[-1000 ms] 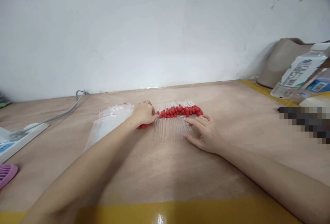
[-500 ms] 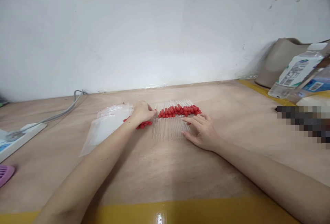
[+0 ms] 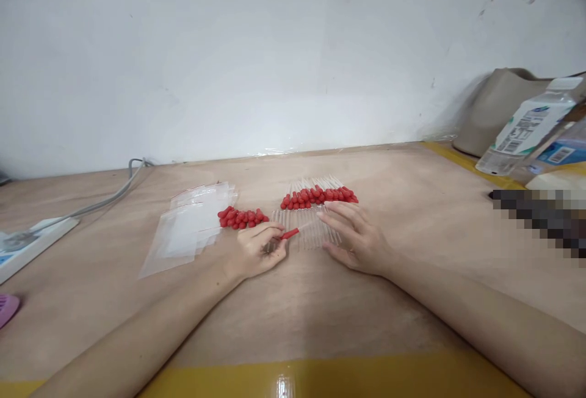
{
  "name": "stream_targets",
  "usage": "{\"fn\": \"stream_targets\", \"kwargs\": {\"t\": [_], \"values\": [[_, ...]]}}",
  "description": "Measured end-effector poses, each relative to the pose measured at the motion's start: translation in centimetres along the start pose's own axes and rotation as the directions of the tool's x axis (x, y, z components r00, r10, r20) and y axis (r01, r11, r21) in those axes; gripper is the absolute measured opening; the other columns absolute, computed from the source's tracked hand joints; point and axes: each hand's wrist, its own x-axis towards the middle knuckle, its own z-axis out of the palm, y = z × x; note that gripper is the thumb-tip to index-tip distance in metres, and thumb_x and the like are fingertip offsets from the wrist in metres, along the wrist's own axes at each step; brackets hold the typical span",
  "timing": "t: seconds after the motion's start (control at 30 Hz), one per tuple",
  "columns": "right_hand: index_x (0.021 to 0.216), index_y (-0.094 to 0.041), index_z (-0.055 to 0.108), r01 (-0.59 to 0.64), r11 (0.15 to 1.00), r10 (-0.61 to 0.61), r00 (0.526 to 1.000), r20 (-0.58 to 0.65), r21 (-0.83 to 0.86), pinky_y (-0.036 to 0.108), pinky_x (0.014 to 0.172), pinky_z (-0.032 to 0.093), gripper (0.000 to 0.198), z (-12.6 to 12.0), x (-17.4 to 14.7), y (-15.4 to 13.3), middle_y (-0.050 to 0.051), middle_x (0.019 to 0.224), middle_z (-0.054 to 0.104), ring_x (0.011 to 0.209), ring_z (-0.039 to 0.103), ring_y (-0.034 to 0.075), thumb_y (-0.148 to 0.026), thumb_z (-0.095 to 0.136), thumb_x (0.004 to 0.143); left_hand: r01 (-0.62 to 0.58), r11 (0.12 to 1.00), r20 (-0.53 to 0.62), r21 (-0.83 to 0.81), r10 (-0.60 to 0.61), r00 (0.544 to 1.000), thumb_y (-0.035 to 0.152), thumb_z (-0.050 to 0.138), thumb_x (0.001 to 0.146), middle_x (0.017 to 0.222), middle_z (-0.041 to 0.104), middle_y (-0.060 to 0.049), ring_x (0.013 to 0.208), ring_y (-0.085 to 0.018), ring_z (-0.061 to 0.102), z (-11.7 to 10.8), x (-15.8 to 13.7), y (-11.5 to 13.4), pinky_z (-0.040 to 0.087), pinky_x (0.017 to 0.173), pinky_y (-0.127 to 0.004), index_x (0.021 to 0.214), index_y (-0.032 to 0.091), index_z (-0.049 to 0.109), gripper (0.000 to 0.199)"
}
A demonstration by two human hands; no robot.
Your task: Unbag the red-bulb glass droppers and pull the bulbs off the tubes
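Note:
My left hand pinches a red rubber bulb between thumb and fingers. A thin clear tube runs from that bulb towards my right hand; whether the two are joined is hard to tell. The right hand's thumb and fingers are apart over the right end of a row of clear glass tubes lying on the table. Behind this row lies a line of red-bulbed droppers, their clear stems pointing to the wall. Left of the tubes is a heap of loose red bulbs.
Clear zip bags lie overlapped left of the bulbs. A power strip with a grey cable and a pink object are at far left. A plastic bottle leans by a grey-beige container at right.
My left hand has come back towards me from the far side of the tubes, and a red bulb now shows in its fingers. The right hand has shifted only slightly.

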Motion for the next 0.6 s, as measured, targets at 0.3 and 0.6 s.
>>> {"fn": "stream_targets", "kwargs": {"t": [0.3, 0.6], "values": [[0.109, -0.02, 0.057, 0.055, 0.998, -0.057, 0.987, 0.151, 0.018, 0.045, 0.097, 0.036, 0.029, 0.6, 0.2, 0.3, 0.007, 0.111, 0.061, 0.111, 0.049, 0.022, -0.031, 0.053, 0.082, -0.158, 0.986, 0.008, 0.059, 0.158, 0.987, 0.016, 0.057, 0.072, 0.079, 0.068, -0.003, 0.065, -0.011, 0.065, 0.4, -0.4, -0.4, 0.053, 0.058, -0.017, 0.081, 0.017, 0.058, 0.009], [0.084, -0.017, 0.062, 0.002, 0.995, -0.019, 0.984, 0.178, 0.098, 0.041, 0.09, 0.04, 0.015, 1.1, 0.5, 0.3, 0.005, 0.094, 0.065, 0.098, 0.053, 0.02, -0.021, 0.048, 0.085, -0.053, 0.992, 0.083, -0.115, 0.063, 0.995, 0.023, 0.059, 0.066, 0.095, 0.064, -0.01, 0.086, -0.02, 0.061, 0.0, -0.3, -0.1, 0.053, 0.074, -0.032, 0.097, 0.015, 0.056, 0.032]]}}
